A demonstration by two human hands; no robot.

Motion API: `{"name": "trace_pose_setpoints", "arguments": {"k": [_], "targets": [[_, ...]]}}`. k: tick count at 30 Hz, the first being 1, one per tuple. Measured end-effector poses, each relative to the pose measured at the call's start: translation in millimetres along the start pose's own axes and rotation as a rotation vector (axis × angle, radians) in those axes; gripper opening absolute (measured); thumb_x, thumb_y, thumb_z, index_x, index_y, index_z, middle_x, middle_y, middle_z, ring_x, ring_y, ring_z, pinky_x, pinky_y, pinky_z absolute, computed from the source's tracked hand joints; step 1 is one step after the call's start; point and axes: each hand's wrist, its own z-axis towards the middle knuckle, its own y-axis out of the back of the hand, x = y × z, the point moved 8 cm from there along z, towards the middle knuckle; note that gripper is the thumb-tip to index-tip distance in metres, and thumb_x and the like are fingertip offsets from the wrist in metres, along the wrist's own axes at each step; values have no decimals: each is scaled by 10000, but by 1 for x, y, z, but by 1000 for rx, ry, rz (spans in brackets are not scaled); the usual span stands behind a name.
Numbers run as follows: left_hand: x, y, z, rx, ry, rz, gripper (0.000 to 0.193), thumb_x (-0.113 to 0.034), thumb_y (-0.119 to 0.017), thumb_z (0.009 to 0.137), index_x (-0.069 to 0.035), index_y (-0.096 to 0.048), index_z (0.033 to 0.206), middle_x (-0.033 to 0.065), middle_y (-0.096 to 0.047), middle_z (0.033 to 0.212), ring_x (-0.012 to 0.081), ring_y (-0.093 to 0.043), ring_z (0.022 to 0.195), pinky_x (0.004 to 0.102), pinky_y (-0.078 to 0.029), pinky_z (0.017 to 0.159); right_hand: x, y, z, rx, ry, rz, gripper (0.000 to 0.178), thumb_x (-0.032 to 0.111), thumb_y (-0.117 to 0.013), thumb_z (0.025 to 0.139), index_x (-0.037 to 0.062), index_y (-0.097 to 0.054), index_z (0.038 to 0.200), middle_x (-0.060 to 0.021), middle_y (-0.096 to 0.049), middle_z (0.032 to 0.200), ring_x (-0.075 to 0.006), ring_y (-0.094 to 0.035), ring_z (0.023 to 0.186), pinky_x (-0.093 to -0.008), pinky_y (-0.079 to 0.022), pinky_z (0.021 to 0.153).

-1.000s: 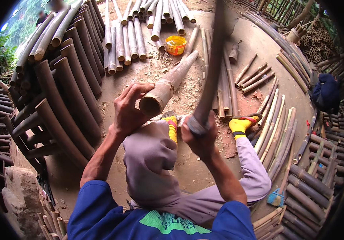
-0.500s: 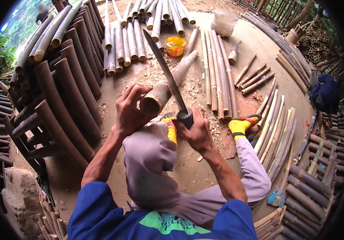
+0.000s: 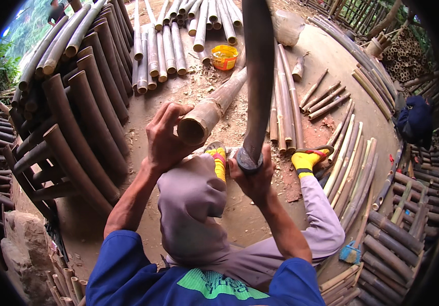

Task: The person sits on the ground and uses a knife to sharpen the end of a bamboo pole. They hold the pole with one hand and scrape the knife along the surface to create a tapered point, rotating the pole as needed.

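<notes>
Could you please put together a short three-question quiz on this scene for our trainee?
1. What is the right hand holding?
2. True or false: the left hand holds the bamboo pole at its far end.
3. Fill in the blank: the socks are mostly ____ in colour.

Key:
1. A long-bladed knife.
2. False; it holds the pole at the near, hollow end.
3. Yellow.
</notes>
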Motion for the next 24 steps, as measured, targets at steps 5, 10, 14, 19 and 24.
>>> {"name": "trace_pose_setpoints", "arguments": {"k": [5, 10, 14, 19, 24], "targets": [[13, -7, -9, 14, -23, -39, 447, -89, -819, 581, -48, -599, 968, 110, -621, 908, 259, -640, 831, 341, -536, 724, -27, -17, 8, 358, -325, 8, 360, 234, -694, 823, -8, -478, 978, -147, -630, 676, -244, -675, 628, -347, -533, 528], [3, -7, -1, 51, -39, -57, 417, -71, -797, 606, -45, -610, 978, 112, -632, 926, 261, -644, 845, 342, -528, 743, -5, 3, 2, 72, -58, 28, 349, 216, -707, 806, -4, -485, 963, -137, -638, 685, -237, -679, 627, -341, -547, 547], [6, -9, -4, 50, -80, -49, 414, -62, -790, 608, -42, -619, 985, 117, -640, 933, 264, -646, 864, 342, -527, 757, -43, -17, 8, 394, -417, 19, 294, 195, -691, 822, 7, -483, 912, -69, -579, 659, -121, -579, 582, -284, -478, 521], [2, -9, -2, 64, -132, -41, 422, -53, -790, 607, -44, -628, 997, 112, -651, 953, 262, -646, 880, 345, -528, 772, -10, 4, 7, 112, -148, 62, 306, 182, -712, 800, 15, -483, 917, -57, -587, 653, -116, -584, 580, -278, -479, 527], [9, -17, -8, 98, -130, -51, 435, -45, -791, 601, -48, -629, 1005, 107, -649, 977, 260, -645, 895, 344, -530, 782, -51, -14, 6, 386, -345, -33, 290, 177, -705, 812, 17, -482, 907, -68, -589, 644, -132, -596, 566, -284, -487, 532]]}}
